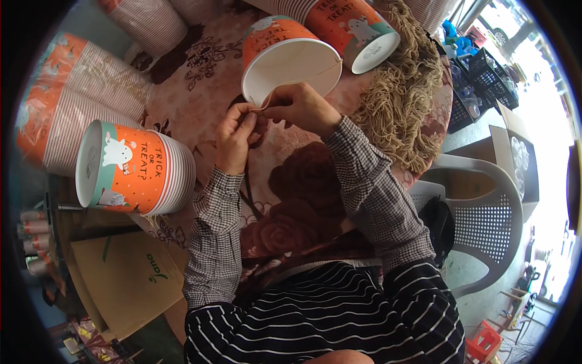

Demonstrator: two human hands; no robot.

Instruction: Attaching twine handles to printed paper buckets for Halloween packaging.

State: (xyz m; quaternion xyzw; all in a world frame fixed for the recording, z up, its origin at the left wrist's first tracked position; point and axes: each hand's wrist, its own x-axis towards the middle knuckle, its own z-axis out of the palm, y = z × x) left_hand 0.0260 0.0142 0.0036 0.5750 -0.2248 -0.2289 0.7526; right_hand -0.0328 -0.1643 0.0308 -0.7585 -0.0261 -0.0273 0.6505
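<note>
An orange paper bucket (291,65) with a white inside lies tilted on the table, its mouth facing me. A thin tan cord (312,76) hangs across the mouth from the right rim toward my hands. At the near left rim, my left hand (235,136) pinches the cord between thumb and fingers. My right hand (303,109) meets it there, fingertips closed on the same cord. The fingers hide the exact spot where cord and rim meet.
A nested stack of orange buckets (145,167) lies at the left, another stack (348,27) behind. Tan cords (400,97) are heaped on the right. Wrapped bucket stacks (79,115) stand far left. A cardboard box (130,279) is lower left, a plastic chair (485,221) right.
</note>
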